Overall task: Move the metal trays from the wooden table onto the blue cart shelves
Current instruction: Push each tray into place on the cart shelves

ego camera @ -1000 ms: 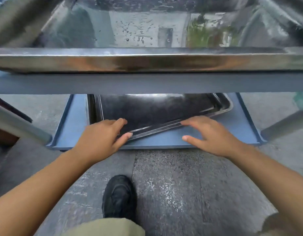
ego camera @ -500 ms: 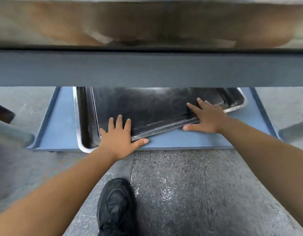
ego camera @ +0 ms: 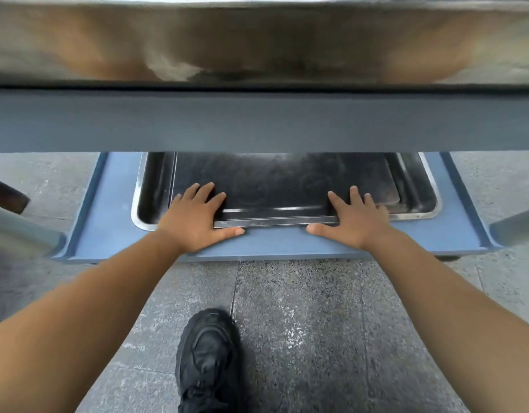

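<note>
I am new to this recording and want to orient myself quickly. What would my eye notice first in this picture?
First, the two bare hands: the left hand and the right hand lie flat with spread fingers on the near rim of a dark metal tray. That tray sits inside a larger tray on the low blue cart shelf. Above, a shiny tray on the upper shelf fills the top of the view.
</note>
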The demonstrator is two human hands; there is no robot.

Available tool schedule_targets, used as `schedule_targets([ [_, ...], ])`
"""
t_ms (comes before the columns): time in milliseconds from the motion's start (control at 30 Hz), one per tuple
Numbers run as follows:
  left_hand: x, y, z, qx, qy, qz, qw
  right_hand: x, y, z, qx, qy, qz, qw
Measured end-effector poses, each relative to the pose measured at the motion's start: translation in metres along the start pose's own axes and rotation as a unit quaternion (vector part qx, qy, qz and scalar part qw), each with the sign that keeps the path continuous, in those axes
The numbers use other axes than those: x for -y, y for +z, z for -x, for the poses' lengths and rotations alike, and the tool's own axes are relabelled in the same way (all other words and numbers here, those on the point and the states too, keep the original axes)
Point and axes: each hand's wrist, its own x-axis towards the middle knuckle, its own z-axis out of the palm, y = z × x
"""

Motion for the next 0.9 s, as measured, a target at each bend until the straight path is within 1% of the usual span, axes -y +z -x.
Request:
schedule_targets([
  [100,0.005,-0.002,-0.003,0.012,0.005,-0.009,1.000,0.002,0.005,0.007,0.001,0.001,0.003,1.000],
  [200,0.000,-0.002,0.000,0.031,-0.020,0.003,0.999,-0.013,-0.004,0.008,-0.012,-0.044,0.047,0.998],
  [267,-0.008,-0.003,0.002,0.034,-0.043,0.026,0.998,-0.025,-0.007,0.008,-0.011,-0.056,0.048,0.997],
  [400,-0.019,0.002,0.009,0.013,-0.067,0.034,0.997,-0.028,-0.001,0.012,-0.018,-0.049,0.030,0.998],
  [533,-0.023,0.003,0.017,0.014,-0.069,0.032,0.997,-0.028,-0.002,0.018,-0.009,-0.046,0.009,0.999],
  [900,-0.028,0.018,0.059,0.009,-0.059,0.018,0.998,-0.027,0.026,0.058,-0.008,-0.052,0.020,0.998],
])
